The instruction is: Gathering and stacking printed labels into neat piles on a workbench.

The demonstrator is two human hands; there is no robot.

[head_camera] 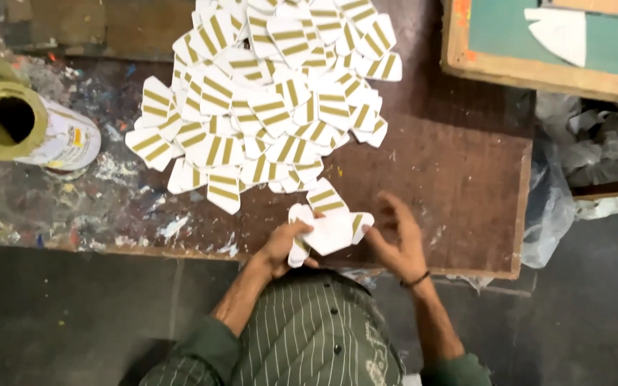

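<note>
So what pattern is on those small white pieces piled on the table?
White pieces carry two olive-gold stripes each; the head view shows it.
</note>
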